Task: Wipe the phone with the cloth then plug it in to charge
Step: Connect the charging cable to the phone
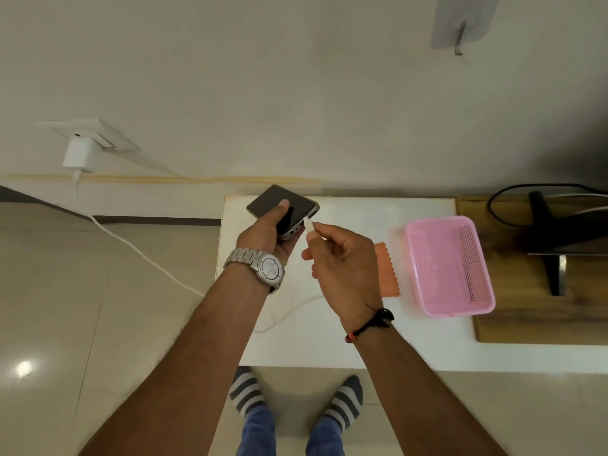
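My left hand (268, 233) grips the dark-screened, silver-edged phone (283, 209) — my right hand (342, 258) pinches the white charging-cable plug (308, 226) against its bottom edge.

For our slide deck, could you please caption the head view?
Left hand holds the phone while the right hand brings the charger plug to its port.

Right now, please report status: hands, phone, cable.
Left hand grips phone, screen up. Right hand pinches cable plug at phone's port, seating unclear. Cloth down on table. Nothing in the way.
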`<act>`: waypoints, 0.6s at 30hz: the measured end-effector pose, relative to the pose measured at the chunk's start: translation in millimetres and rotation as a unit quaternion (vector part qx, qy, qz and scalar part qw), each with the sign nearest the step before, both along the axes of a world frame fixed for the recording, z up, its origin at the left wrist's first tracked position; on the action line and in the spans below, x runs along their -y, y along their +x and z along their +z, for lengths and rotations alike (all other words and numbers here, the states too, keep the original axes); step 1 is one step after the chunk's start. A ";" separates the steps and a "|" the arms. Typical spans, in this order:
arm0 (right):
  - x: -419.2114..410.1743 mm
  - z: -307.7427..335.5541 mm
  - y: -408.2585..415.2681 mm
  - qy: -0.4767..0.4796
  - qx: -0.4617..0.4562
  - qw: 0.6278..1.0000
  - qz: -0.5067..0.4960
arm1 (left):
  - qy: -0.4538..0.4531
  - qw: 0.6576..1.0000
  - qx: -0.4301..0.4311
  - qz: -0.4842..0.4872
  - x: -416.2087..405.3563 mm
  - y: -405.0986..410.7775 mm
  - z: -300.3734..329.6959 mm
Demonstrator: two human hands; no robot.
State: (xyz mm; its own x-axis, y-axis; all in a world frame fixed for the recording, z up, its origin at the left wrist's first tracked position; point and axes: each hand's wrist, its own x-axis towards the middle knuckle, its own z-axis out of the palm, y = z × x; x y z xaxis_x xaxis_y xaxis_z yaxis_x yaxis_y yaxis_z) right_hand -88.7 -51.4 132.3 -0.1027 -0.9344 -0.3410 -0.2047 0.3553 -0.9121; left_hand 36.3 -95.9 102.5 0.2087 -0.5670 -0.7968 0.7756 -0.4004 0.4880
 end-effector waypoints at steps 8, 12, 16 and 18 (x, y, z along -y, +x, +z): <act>-4.3 5.4 6.6 0.008 -0.014 1.000 -0.005 | -0.004 1.000 0.006 0.024 -5.0 4.7 8.7; -4.1 9.4 9.6 0.010 -0.014 1.000 -0.004 | -0.004 1.000 0.009 0.021 -7.2 5.8 11.7; -3.9 12.0 12.2 0.006 -0.036 0.999 0.013 | 0.000 1.000 0.019 0.020 -8.5 7.6 13.0; -3.4 13.2 11.7 0.012 -0.046 0.999 0.024 | -0.005 1.000 0.028 0.014 -9.4 9.8 12.8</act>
